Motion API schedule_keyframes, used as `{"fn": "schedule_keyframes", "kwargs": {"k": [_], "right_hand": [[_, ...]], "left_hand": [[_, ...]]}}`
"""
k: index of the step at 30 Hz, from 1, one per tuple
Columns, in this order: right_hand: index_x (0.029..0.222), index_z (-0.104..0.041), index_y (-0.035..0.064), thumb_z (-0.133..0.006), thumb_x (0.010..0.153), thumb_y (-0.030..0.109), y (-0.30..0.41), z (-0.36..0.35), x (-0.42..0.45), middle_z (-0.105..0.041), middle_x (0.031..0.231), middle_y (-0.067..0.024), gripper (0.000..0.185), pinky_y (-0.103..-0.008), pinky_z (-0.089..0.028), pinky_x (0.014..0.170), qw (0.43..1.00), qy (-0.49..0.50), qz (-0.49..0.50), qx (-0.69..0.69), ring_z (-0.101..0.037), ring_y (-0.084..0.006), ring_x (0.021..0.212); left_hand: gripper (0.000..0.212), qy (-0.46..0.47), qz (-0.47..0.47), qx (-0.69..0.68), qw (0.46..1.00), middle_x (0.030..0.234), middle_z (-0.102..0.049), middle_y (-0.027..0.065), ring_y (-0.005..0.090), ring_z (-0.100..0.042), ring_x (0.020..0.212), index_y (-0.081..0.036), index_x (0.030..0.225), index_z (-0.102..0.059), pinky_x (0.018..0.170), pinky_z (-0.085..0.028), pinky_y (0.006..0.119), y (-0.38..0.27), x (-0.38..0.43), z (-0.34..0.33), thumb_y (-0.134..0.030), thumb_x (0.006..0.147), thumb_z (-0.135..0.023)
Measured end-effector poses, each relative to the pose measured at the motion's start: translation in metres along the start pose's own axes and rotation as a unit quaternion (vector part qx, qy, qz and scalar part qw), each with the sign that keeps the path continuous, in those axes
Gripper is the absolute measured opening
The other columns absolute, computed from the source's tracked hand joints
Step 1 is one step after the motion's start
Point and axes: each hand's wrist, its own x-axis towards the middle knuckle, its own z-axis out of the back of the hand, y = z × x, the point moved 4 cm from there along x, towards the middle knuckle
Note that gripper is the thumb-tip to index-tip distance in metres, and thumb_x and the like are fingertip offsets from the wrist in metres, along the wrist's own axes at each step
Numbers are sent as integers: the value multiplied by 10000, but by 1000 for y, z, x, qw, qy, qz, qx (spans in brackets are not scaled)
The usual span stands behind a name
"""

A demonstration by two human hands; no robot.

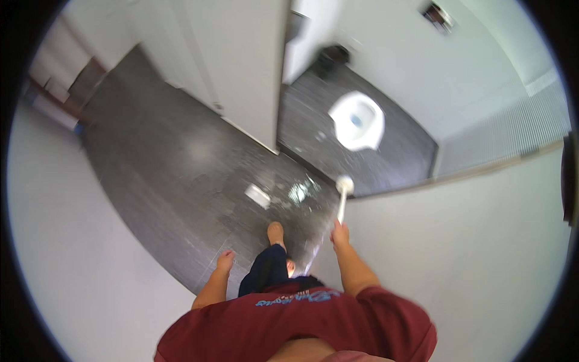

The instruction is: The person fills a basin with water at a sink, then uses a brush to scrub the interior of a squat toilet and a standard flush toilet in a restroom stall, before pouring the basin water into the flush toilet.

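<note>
My right hand is closed around the handle of a white toilet brush, whose round head is held out near the doorway of a toilet stall. Beyond the brush head, a white squat toilet is set in the dark floor, with water in its bowl. My left hand hangs low at my side; it looks loosely curled, and no object shows in it. In front of my bare foot, a white block-shaped item lies on the wet floor beside a shiny puddle.
A grey partition stands left of the stall opening, and a pale wall runs along my right. Inside the stall, a black bin stands in the back corner. The dark floor stretches away to the left and looks wet in places.
</note>
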Motion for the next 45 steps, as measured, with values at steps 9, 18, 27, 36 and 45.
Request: {"fn": "schedule_keyframes", "kwargs": {"k": [9,18,27,36,45], "right_hand": [[885,-418,102,-493,889,341,-17,-57,-54,-392,509,-24,251,-264,-302,298,1000,-8,-19,-16,-393,-136,356],[875,-420,98,-493,887,351,2,-187,-76,-407,517,-52,264,-291,-304,316,992,-33,-29,-114,-423,-169,386],[899,-429,88,-492,883,352,85,-455,-101,-424,577,-75,271,-314,-313,377,989,-11,-14,-145,-432,-198,456],[923,-439,79,-491,878,353,189,-721,-14,-441,637,-98,282,-336,-323,437,989,5,0,-147,-442,-226,526],[946,-449,70,-490,874,353,315,-948,-2,-457,696,-122,295,-358,-333,498,986,44,51,-155,-451,-255,596]], "left_hand": [[375,-71,149,80,983,1139,-557,206,326,-522,1090,-49,1131,-571,885,-427,414,36,-7,170,-247,813,-561],[617,-170,131,-322,922,1354,-369,165,314,-421,1191,-68,1360,-316,942,-382,483,-155,99,421,-360,862,-534],[756,-70,-173,-303,935,1274,-431,89,232,-482,1065,-167,1417,-214,873,-412,414,-573,261,614,-387,808,-603],[876,48,-242,-244,938,1354,-357,135,269,-487,1054,-79,1432,-76,829,-432,425,-857,454,636,-382,812,-616],[900,49,-281,-229,931,1410,-271,175,324,-439,1149,-129,1440,-36,886,-413,477,-1062,605,707,-404,812,-619]]}}
